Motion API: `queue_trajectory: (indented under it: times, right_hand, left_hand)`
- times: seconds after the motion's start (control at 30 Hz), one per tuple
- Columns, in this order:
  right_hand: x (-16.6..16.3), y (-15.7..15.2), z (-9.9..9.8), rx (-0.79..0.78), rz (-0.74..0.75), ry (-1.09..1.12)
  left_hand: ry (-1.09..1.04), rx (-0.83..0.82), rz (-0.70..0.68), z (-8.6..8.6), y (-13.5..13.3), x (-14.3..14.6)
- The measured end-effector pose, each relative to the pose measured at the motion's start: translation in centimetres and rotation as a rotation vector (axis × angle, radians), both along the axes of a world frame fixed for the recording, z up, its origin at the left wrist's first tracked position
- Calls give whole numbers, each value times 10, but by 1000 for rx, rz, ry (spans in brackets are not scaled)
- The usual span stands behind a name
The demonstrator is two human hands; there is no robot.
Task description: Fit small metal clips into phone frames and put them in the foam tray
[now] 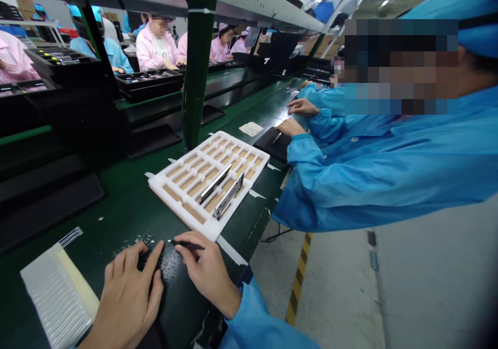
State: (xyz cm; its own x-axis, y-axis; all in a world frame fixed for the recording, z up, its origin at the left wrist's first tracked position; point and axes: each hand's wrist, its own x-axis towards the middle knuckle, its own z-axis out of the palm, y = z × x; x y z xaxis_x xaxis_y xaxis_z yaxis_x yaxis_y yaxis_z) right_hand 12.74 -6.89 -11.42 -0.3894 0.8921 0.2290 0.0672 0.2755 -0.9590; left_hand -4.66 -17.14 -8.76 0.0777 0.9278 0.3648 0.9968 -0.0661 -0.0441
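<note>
My left hand (130,289) rests on the dark green bench with its fingers spread, the index finger reaching toward the tips of a pair of black tweezers (191,245). My right hand (210,271) pinches these tweezers between thumb and fingers, pointing them left. Whether the tips grip a small piece is too fine to make out. Tiny shiny bits (169,266) lie scattered between and around both hands. Just beyond stands a white slotted foam tray (182,211), where two slim metal-edged devices (229,196) stand on edge in the slots.
A sheet of pale strips (58,297) lies at the left. A co-worker's blue sleeve (373,178) and hands are close on the right, over a black pad (272,142). A green post (199,74) rises behind the tray. Black trays (42,198) line the far left.
</note>
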Motion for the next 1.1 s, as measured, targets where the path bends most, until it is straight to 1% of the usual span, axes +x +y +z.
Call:
queue_trajectory:
  times: [0.1,0.27,0.47,0.67,0.83,1.0,1.1]
  right_hand:
    - [-1,0,3,-41,-10,-7]
    - [-6,2,6,-110,-50,-25]
    - [-10,5,10,-132,-53,-49]
    - [-11,5,10,-124,-74,-48]
    - [-9,0,6,-92,-134,-19]
    - [4,-11,9,-64,-186,20]
    - [14,-17,9,-60,-215,40]
  left_hand:
    - [-24,-30,20,0,1,0]
    - [-48,-49,2,2,3,-2]
    - [-60,-81,8,1,5,-4]
    - [-43,-117,3,-6,4,-13]
    - [-67,-138,23,-4,5,-10]
    - [-98,-116,29,-4,9,-10]
    - [-127,-96,17,-5,2,-17]
